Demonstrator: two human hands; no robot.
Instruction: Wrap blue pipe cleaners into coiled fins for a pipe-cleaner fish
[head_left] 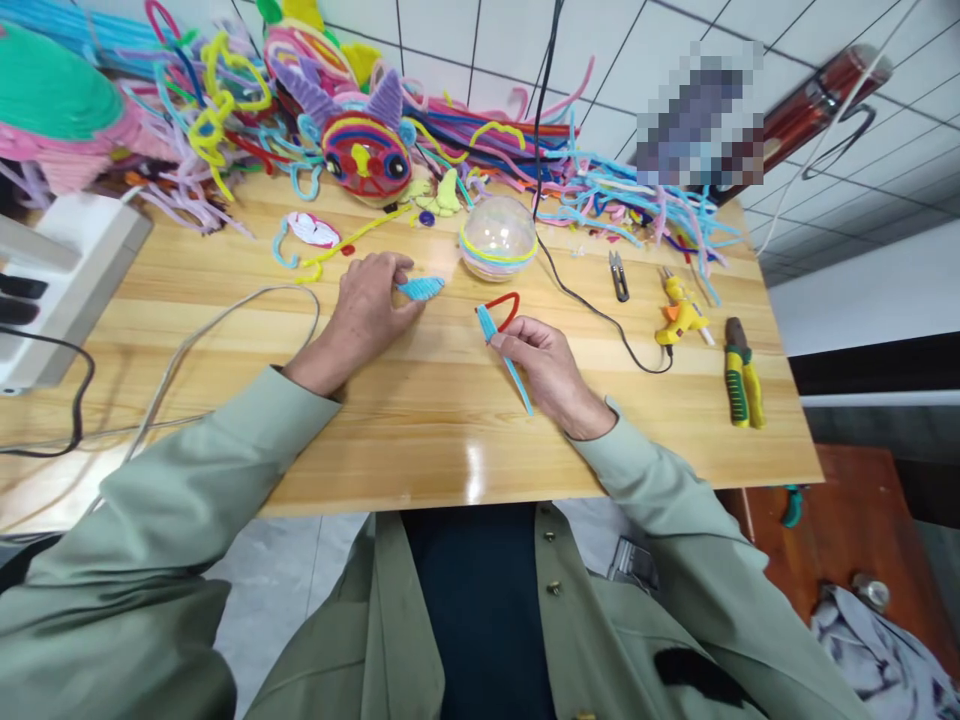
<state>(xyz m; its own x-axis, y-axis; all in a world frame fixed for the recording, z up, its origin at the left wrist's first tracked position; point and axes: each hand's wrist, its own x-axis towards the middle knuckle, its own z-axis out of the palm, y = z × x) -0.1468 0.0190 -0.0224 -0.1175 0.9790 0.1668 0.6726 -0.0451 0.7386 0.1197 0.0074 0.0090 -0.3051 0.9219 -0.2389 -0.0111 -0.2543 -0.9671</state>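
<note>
From my end: step in hand looks like small-part prep/assy w/ fuzzy stems, pieces held off the ball, judging by the view.

L hand (pixel 360 315): partly curled, thumb + index closed on near end of blue leaf piece (pixel 424 289), pointed tip sticking out. Grip force: can't tell.

R hand (pixel 547 365): thumb/finger pinch, closed on blue strip (pixel 514 378) near its upper end; long tail runs down toward table edge. Red stem (pixel 516 300) bends in an open loop by the same end; can't confirm if it's joined to the strip or just held w/ it.

Loc: both blue pcs over mid table (pixel 420 440), well apart from each other. Clear ball (pixel 499 245) w/ yellow/blue/pink bands sits beyond, between the hands. Decorated ball (pixel 367 165) at back, nearer L side. Snips (pixel 619 277), yellow glue gun (pixel 681 318) and pliers (pixel 742 375) to the R, none in hand.

Next move, my read: calls for a light pinch, steady L hand, and R fingers controlling strip + loop together. Risk: soft stems bend or twist if squeezed hard.
</note>
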